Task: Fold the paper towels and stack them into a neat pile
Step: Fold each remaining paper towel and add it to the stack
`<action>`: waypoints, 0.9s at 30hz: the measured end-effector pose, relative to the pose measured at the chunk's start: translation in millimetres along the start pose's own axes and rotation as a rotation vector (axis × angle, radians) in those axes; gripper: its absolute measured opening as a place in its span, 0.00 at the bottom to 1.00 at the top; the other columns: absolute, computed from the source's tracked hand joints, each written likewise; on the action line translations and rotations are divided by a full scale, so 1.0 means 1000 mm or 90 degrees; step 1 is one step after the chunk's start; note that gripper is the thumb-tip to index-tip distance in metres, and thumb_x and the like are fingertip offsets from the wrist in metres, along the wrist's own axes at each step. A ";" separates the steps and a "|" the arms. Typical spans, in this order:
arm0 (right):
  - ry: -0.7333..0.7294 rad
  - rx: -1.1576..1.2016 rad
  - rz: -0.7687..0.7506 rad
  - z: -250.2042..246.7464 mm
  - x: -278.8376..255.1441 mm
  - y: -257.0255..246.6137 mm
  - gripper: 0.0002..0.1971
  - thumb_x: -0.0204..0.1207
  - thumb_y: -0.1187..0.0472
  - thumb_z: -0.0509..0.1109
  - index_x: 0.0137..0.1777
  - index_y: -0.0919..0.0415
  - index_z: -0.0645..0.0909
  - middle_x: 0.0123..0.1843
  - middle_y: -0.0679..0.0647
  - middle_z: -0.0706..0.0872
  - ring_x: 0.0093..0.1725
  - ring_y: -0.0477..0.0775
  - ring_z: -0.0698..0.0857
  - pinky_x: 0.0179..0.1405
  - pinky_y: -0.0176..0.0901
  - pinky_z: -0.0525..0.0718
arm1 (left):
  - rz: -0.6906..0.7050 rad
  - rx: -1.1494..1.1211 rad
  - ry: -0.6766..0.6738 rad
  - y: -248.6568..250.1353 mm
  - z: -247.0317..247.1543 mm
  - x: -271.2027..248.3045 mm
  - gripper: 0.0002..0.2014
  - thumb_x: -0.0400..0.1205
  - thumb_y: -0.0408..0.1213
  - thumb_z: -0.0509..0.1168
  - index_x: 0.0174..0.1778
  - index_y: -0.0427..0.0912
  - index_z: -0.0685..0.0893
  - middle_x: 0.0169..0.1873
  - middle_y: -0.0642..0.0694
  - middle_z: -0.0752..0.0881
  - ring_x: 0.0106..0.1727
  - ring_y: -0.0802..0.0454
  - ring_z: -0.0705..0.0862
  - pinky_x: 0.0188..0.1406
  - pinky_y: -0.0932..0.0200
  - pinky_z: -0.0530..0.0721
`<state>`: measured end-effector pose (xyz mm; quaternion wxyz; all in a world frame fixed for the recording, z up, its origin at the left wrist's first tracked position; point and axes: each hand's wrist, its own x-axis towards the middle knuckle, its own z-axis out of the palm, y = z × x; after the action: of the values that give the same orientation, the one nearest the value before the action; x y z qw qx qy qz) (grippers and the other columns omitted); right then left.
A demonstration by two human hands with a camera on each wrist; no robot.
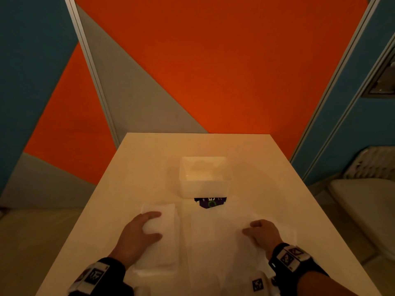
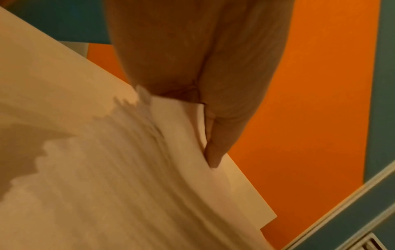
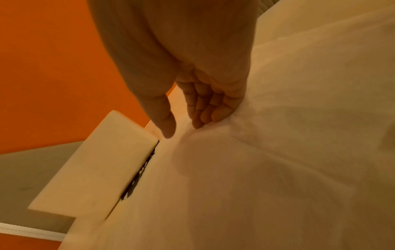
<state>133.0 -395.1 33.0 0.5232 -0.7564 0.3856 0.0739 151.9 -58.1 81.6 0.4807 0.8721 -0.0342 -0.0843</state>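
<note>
On the left of the white table (image 1: 149,157) lies a folded paper towel pile (image 1: 166,248). My left hand (image 1: 157,225) grips its far end, with the towel bulging up between forefinger and thumb. In the left wrist view the thumb (image 2: 213,148) lies along the pile's edge (image 2: 181,135); the fingers are hidden. A large unfolded paper towel (image 1: 213,242) is spread in front of me. My right hand (image 1: 249,228) sits on its right part. Its fingers (image 3: 203,116) are curled onto a raised crease of the towel (image 3: 278,152), and the thumb touches the sheet beside them.
A white open box (image 1: 205,189) stands beyond the towels at the table's middle, with a purple packet (image 1: 210,203) partly under the spread sheet at its near side. Orange, grey and blue wall panels rise behind. A chair stands to the right.
</note>
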 end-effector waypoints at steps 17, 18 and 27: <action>-0.188 -0.664 -0.295 0.010 -0.016 -0.027 0.51 0.60 0.46 0.83 0.81 0.44 0.57 0.79 0.47 0.59 0.75 0.59 0.62 0.74 0.57 0.66 | 0.103 0.542 -0.185 -0.006 0.028 -0.010 0.56 0.52 0.77 0.08 0.80 0.63 0.34 0.80 0.53 0.29 0.83 0.47 0.32 0.78 0.52 0.35; -0.194 -0.695 -0.308 0.012 -0.015 -0.029 0.51 0.61 0.45 0.83 0.81 0.45 0.57 0.79 0.47 0.60 0.75 0.59 0.62 0.75 0.57 0.65 | 0.103 0.540 -0.190 -0.005 0.027 -0.010 0.57 0.51 0.77 0.09 0.80 0.63 0.34 0.79 0.54 0.28 0.83 0.47 0.33 0.77 0.53 0.35; -0.186 -0.760 -0.330 0.017 -0.009 -0.040 0.42 0.58 0.44 0.84 0.70 0.45 0.66 0.69 0.50 0.70 0.68 0.56 0.70 0.70 0.53 0.67 | 0.106 0.533 -0.193 -0.007 0.029 -0.009 0.55 0.53 0.77 0.10 0.80 0.63 0.35 0.76 0.54 0.27 0.81 0.47 0.31 0.74 0.55 0.33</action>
<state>158.7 -369.8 59.5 0.0621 -0.9667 0.0093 0.2483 137.4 -77.3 61.7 0.0814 0.9636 -0.2051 -0.1512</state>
